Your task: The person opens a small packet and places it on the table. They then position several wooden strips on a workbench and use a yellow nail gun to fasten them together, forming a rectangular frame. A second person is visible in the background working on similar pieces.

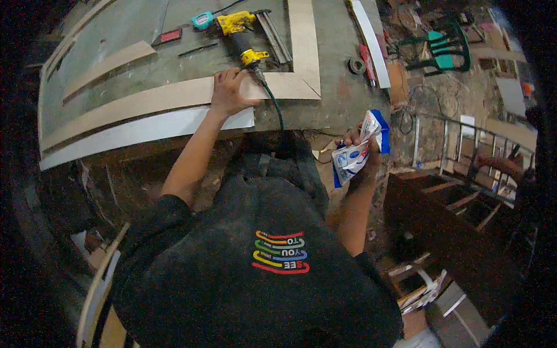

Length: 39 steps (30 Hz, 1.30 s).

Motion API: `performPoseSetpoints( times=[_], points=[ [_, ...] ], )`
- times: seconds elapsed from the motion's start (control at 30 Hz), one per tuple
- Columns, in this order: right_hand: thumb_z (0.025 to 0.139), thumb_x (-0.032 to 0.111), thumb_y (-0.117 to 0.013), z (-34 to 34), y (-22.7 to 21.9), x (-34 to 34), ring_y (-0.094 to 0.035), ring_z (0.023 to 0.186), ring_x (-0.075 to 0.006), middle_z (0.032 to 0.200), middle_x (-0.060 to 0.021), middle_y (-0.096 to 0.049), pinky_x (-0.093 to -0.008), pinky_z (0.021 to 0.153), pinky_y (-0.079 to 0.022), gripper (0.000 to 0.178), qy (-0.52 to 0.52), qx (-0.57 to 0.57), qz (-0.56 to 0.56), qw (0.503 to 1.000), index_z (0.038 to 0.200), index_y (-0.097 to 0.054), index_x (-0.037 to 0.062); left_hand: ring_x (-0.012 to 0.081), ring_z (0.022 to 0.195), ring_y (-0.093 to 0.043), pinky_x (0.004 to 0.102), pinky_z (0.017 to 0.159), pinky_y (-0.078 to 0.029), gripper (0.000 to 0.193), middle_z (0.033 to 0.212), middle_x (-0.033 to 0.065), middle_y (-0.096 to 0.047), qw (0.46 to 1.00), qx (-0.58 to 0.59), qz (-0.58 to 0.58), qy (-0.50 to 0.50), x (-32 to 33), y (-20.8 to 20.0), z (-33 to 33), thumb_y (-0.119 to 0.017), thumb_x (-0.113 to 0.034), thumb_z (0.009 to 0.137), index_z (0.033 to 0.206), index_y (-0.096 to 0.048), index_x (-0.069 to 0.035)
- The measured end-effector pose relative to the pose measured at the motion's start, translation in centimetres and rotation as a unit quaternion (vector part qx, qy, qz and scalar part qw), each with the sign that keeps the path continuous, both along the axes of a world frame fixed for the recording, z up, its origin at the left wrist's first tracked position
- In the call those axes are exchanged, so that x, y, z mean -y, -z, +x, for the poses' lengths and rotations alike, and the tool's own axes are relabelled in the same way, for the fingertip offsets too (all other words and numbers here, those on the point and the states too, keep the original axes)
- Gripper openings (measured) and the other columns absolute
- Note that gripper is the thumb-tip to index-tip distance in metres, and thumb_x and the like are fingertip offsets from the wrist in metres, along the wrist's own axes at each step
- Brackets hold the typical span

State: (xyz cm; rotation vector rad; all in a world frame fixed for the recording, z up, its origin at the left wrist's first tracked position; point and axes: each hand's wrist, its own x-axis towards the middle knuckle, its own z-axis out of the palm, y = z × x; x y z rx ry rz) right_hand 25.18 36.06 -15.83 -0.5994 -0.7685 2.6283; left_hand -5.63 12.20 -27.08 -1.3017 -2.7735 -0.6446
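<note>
My left hand [230,93] lies on the beige board frame [165,93], fingers and thumb apart, close to the handle end of a yellow and black nail gun [237,40]. A dark green air hose [278,107] runs from the gun over the table's near edge. In my right hand [375,158] is a crumpled white and blue plastic packet [351,161], held up just off the near edge of the table. Its upper end sticks out past my fingers. A white strip [145,129] lies along the frame's near side.
On the worktable [342,98] are a teal tape measure [202,21], a red and black flat piece [169,37], a loose board strip [110,68], a tape roll [356,66] and a long white strip [371,43]. Green chairs [444,55] and a metal ladder [458,142] stand at the right.
</note>
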Motion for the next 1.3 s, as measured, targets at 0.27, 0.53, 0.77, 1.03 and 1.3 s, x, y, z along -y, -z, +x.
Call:
performPoseSetpoints(
  times=[0.27,0.53,0.77,1.03,1.3],
  points=[
    [0.093,0.029,-0.069,-2.1,2.7,-4.8,-0.061,0.082,-0.0248,0.086,-0.007,-0.059,-0.0443,0.084,-0.051,0.048,-0.056,0.097,0.025,0.993,0.131,-0.054,0.0028,0.0359,0.13,-0.05,0.0524,0.11,-0.04,0.101,0.134,0.014,-0.055,0.997,0.007,-0.069,0.014,-0.9,-0.7,-0.1,-0.092,-0.058,0.056,0.135,-0.059,-0.004],
    [0.089,0.029,-0.074,-5.5,4.9,-11.3,-0.066,0.077,-0.0252,0.085,-0.0072,-0.063,-0.0408,0.073,-0.055,0.047,-0.235,0.174,0.063,0.954,0.125,-0.059,0.0023,0.0369,0.127,-0.053,0.0483,0.112,-0.041,0.098,0.131,0.0172,-0.058,0.993,0.052,-0.105,-0.028,-2.4,-2.0,1.2,-0.097,-0.045,0.052,0.131,-0.058,-0.001],
    [0.091,0.03,-0.074,-10.2,8.8,-13.6,-0.064,0.077,-0.0187,0.087,-0.0042,-0.064,-0.0339,0.07,-0.052,0.04,-0.365,0.15,0.114,0.912,0.118,-0.062,0.0028,0.0398,0.121,-0.058,0.0506,0.112,-0.04,0.086,0.118,0.019,-0.066,0.991,0.087,-0.099,-0.028,-2.7,-3.5,1.9,-0.095,-0.04,0.055,0.123,-0.058,-0.003],
    [0.1,0.031,-0.068,-14.2,12.3,-13.8,-0.065,0.075,-0.0106,0.101,-0.0054,-0.073,-0.0283,0.064,-0.053,0.036,-0.44,0.118,0.352,0.818,0.123,-0.063,0.0037,0.0404,0.125,-0.056,0.0522,0.118,-0.036,0.091,0.123,0.0194,-0.064,0.976,0.156,-0.152,-0.027,-3.0,-4.7,1.4,-0.096,-0.033,0.051,0.127,-0.056,-0.003],
    [0.091,0.032,-0.079,-14.4,18.5,-13.8,-0.065,0.066,-0.0112,0.08,-0.0035,-0.068,-0.0292,0.06,-0.051,0.035,-0.423,0.163,0.472,0.756,0.107,-0.065,0.005,0.04,0.121,-0.058,0.0514,0.118,-0.036,0.083,0.121,0.0203,-0.065,0.99,0.106,-0.094,-0.021,-2.8,-5.5,1.5,-0.089,-0.024,0.053,0.126,-0.057,-0.002]
  ],
)
